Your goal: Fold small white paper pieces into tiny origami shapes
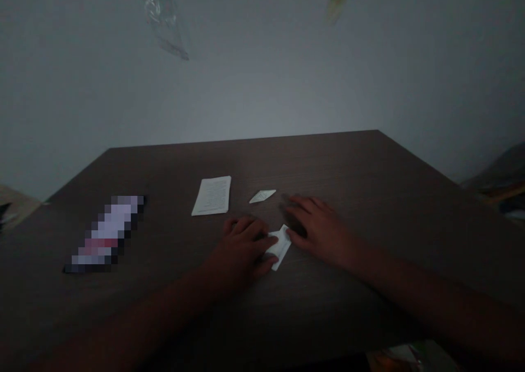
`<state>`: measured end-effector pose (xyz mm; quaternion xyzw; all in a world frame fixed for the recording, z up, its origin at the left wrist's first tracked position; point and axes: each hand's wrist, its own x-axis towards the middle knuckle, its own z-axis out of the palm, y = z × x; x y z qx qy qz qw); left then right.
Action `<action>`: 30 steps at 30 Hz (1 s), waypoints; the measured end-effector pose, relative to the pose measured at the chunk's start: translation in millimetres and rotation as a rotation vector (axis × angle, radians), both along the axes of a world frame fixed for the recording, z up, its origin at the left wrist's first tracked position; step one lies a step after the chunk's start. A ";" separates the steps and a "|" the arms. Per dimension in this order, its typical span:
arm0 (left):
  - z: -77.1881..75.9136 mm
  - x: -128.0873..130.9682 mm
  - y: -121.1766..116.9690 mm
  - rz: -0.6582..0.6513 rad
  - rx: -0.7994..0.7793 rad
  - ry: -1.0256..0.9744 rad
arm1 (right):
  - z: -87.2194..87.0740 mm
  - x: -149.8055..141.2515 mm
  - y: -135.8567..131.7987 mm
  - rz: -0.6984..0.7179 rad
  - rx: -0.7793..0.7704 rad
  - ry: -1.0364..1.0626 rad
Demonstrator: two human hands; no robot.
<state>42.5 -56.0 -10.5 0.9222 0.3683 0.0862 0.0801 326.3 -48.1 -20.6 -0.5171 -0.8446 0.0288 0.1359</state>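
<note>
A partly folded white piece of paper lies on the dark table, between my two hands. My left hand has its thumb and index finger on the paper's left side, holding it, while the other fingers curl on the tabletop. At the paper's upper right corner is the thumb of my right hand. That hand's fingers stretch forward, apart from the thumb, and grip nothing that I can see. Just beyond the hands rests a small folded paper diamond.
A stack of printed paper sheets lies left of the diamond. Farther left is a phone-like flat object, its surface pixelated. A pale wall rises behind the table's far edge. Dim clutter stands beyond the right side.
</note>
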 end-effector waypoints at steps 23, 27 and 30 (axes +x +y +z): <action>-6.3 6.4 -10.6 -0.062 0.122 0.029 | -17.0 -8.2 -3.1 0.003 -0.026 0.268; -7.3 4.1 -9.3 -0.070 0.122 0.035 | -18.5 -2.7 7.0 -0.047 -0.072 0.314; -5.8 2.9 -9.6 -0.058 0.136 0.041 | -21.1 3.6 18.8 -0.093 -0.090 0.340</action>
